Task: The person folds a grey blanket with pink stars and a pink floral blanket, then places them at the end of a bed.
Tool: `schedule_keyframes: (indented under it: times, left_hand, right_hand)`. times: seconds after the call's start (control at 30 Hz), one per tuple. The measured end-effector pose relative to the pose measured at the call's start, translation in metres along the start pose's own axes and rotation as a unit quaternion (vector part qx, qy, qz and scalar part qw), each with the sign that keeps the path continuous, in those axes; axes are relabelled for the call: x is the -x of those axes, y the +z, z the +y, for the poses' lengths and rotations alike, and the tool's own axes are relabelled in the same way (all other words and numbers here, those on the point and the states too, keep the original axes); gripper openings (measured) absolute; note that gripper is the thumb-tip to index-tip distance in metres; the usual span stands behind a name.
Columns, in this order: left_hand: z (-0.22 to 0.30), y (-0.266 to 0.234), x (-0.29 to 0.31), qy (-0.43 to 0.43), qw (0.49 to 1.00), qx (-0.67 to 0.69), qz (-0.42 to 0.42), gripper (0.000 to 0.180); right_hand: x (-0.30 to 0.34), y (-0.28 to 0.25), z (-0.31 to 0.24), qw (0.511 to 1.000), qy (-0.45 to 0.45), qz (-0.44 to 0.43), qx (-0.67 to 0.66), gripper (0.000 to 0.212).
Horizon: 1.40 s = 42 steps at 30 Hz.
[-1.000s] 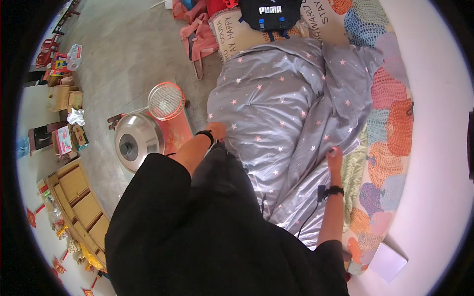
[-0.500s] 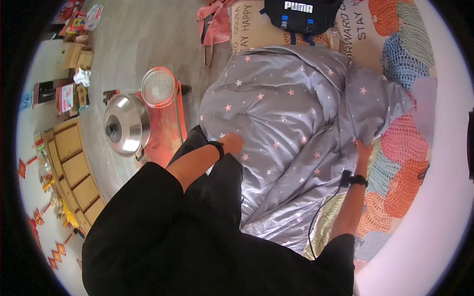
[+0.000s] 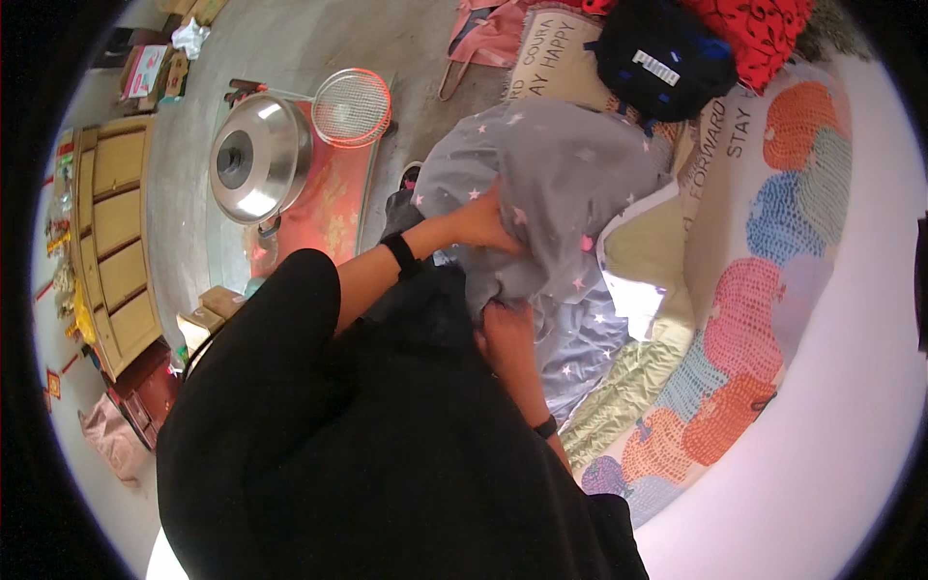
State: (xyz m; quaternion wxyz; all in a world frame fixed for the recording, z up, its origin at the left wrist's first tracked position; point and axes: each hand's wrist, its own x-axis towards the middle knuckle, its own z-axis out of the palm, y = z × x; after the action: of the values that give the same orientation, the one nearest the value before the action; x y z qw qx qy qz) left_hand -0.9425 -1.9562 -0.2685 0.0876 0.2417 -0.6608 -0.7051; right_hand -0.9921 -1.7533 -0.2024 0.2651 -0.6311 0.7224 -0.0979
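Observation:
A grey quilt with pink and white stars (image 3: 580,159) lies bunched on the bed in front of me. My left hand (image 3: 483,224) is closed on its near left part, with some fingertips hidden in the cloth. Just below it, my right hand (image 3: 507,333) grips a bunched fold, fingers curled in. The quilt's right side is pulled up and over toward the left. A shiny pale-green quilted layer (image 3: 638,372) shows beneath its right side.
A black bag (image 3: 657,68) sits on the lettered cover at the far end, beside red patterned cloth (image 3: 754,34). Colourful bedding (image 3: 739,324) borders the white wall. Left stands a red-topped table (image 3: 324,213) with a lidded pan (image 3: 261,159) and a round mesh racket (image 3: 353,108).
My right hand has moved left from the quilt's right edge, drawing the cloth with it. My left hand has shifted slightly up and right. The green layer is more exposed, and the view has turned.

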Motion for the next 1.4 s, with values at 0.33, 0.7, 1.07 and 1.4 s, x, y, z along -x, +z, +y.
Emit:
schedule_keyframes:
  times: [0.33,0.7,1.07,1.4]
  left_hand:
    - [-0.163,-0.055,0.014,-0.276,0.920,0.108,0.255,0.104]
    - [-0.195,-0.131,0.015,-0.292,0.882,0.101,0.356,0.057]
    - [-0.172,-0.172,0.017,-0.273,0.918,0.248,0.143,0.077]
    - [-0.133,-0.288,0.024,0.079,0.938,-0.290,-0.175,0.035]
  right_hand:
    - [-0.096,0.082,0.112,0.999,0.031,-0.025,-0.024,0.065]
    - [-0.156,0.156,0.079,0.980,0.093,-0.173,-0.016,0.106]
    - [-0.097,0.204,-0.019,0.859,0.499,-0.115,-0.022,0.115]
    - [-0.115,0.229,-0.016,0.868,0.457,0.174,-0.092,0.053]
